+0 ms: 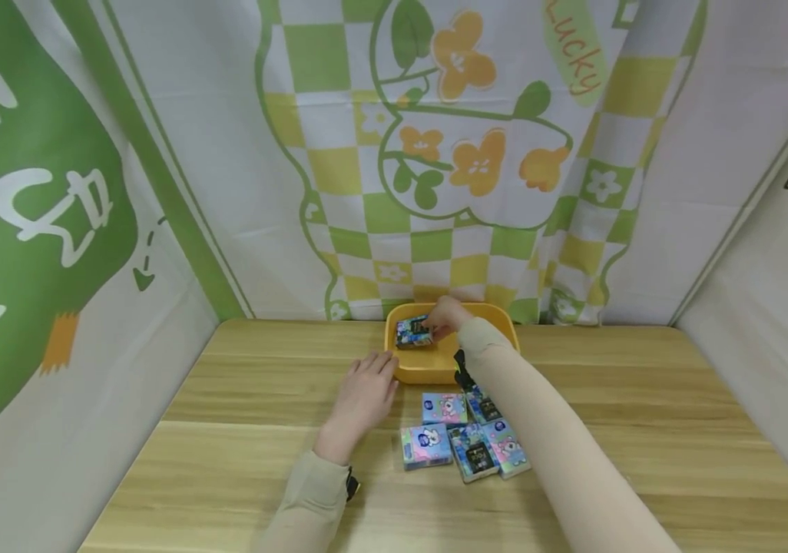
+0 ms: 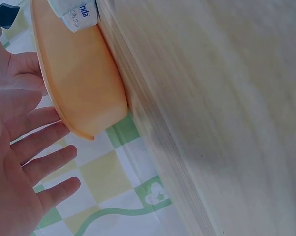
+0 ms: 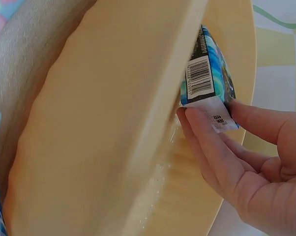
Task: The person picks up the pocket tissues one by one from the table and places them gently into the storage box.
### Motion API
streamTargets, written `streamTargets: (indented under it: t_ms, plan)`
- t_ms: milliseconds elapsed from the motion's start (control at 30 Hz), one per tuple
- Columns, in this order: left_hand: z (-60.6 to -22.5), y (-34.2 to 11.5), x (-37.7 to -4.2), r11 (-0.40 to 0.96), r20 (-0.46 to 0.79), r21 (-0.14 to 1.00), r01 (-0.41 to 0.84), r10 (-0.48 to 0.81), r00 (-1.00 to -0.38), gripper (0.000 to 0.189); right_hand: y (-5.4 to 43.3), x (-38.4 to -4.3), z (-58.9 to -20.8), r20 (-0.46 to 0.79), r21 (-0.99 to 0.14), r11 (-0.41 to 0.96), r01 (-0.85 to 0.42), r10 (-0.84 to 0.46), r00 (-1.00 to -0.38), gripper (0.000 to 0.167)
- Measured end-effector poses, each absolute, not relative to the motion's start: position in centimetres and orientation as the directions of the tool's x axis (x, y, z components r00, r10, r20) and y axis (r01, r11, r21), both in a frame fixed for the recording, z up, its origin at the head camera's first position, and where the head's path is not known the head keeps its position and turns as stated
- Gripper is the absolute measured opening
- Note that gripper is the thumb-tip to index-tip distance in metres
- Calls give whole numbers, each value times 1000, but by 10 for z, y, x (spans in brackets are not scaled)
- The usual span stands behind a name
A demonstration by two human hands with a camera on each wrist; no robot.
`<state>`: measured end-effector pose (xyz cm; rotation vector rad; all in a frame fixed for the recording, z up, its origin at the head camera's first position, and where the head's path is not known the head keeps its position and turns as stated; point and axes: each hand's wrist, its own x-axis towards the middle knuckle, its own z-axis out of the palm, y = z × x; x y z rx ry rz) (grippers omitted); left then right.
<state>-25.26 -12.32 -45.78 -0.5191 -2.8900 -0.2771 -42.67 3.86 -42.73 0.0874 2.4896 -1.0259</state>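
Note:
My right hand (image 1: 448, 316) reaches into the yellow tray (image 1: 428, 376) and pinches a dark blue printed tissue pack (image 1: 411, 332) at its left end. In the right wrist view, thumb and fingers hold that pack (image 3: 202, 78) by its pale end, with the barcode side showing. My left hand (image 1: 364, 393) is at the tray's front left corner, fingers extended, fingertips touching or very near its wall. Several more packs lie in front of the tray, including a pink-and-blue pack (image 1: 445, 408) and a dark blue pack (image 1: 473, 453). The right forearm partly hides some.
The wooden table (image 1: 242, 445) stretches out on both sides of the tray. A green-and-yellow checked curtain (image 1: 394, 230) hangs directly behind it. White and green fabric (image 1: 180, 307) stands along the left side, white fabric (image 1: 760, 307) along the right.

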Motion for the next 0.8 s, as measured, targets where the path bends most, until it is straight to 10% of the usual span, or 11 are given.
streamTargets:
  t_ms: [433,800]
  plan:
    - [-456,-124,-251,916,246,141,376,336,-909,44,52,-544,-557,-413,-721,650,240,-125,-902,24]
    - [-457,-123,-252,915,254,143,378,335,-907,44,57,-543,-559,-461,-720,642,262,-161,-873,34]
